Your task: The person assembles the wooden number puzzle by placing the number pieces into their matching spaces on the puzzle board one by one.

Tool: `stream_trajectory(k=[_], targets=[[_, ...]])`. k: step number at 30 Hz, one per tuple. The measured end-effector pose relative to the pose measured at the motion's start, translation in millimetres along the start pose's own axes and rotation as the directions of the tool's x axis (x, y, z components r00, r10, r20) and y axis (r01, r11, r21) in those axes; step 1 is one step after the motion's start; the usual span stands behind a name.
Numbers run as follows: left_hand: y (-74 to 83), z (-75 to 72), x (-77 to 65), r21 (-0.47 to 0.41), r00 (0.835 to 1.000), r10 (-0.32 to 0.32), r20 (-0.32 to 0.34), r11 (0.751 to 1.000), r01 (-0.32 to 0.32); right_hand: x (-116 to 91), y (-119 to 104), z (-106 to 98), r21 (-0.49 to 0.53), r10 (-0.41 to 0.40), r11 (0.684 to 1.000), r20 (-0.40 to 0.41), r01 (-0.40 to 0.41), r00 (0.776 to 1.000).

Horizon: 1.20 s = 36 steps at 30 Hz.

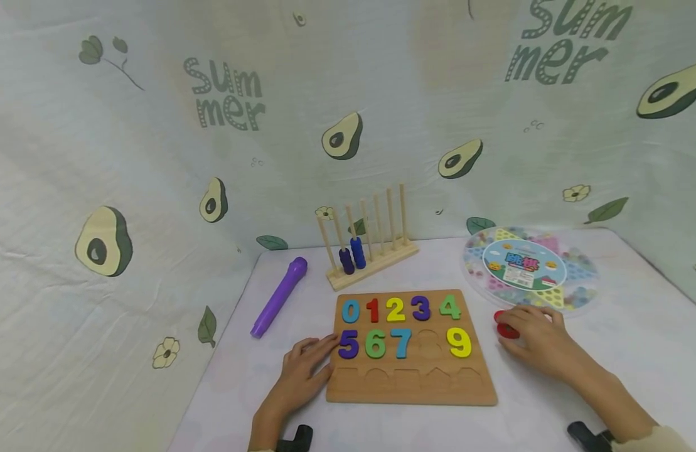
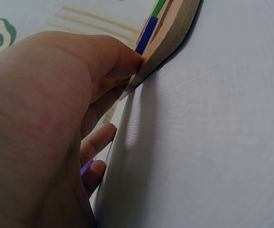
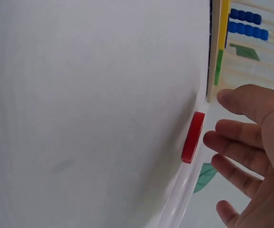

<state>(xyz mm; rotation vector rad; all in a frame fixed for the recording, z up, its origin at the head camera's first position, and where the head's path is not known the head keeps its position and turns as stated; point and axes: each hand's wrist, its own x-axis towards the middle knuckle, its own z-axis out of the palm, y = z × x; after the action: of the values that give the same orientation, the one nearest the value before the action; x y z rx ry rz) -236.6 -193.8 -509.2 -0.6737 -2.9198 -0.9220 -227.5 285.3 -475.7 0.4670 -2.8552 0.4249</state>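
Note:
A wooden number board (image 1: 410, 376) lies on the table with colored digits in its upper two rows. The recess between the blue 7 (image 1: 401, 343) and the yellow 9 (image 1: 459, 342) holds no digit. My left hand (image 1: 307, 375) rests at the board's left edge, thumb and fingertips touching it beside the purple 5 (image 1: 348, 344). Right of the board, my right hand (image 1: 536, 339) hovers over a red number piece (image 1: 508, 331), partly hidden by the fingers. In the right wrist view the fingers are spread and loosely bent, apart from the red piece (image 3: 193, 137).
Behind the board stands a wooden peg rack (image 1: 376, 260) with dark blue and blue beads on two pegs. A purple stick (image 1: 278, 298) lies at the left. At the back right is a round clear-wrapped game board (image 1: 528, 267), close to my right hand. Printed cloth hangs behind.

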Motion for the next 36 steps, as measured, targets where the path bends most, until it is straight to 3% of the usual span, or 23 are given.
stream_trajectory(k=[7,12,20,32,36], targets=[[0.6,-0.4,0.0,-0.002,1.0,-0.025,0.005,1.0,0.025,-4.5,4.3,-1.1,-0.027,0.068,0.997,0.078,-0.066,0.995],[0.0,-0.5,-0.1,-0.007,0.999,-0.031,0.008,0.999,0.031,-7.0,0.6,-0.5,-0.014,0.051,0.999,0.081,-0.05,0.995],[-1.7,1.1,1.8,0.001,1.0,-0.009,0.011,1.0,0.009,-11.4,-5.0,-3.9,0.015,-0.007,1.0,0.013,0.007,1.0],[-0.4,2.5,1.6,-0.001,1.0,-0.024,0.017,1.0,0.024,-4.0,11.6,-1.9,-0.018,0.05,0.999,0.125,-0.048,0.991],[0.0,0.1,1.1,-0.006,1.0,-0.018,0.009,1.0,0.018,-3.2,13.6,0.9,0.014,0.035,0.999,0.109,-0.036,0.993]])
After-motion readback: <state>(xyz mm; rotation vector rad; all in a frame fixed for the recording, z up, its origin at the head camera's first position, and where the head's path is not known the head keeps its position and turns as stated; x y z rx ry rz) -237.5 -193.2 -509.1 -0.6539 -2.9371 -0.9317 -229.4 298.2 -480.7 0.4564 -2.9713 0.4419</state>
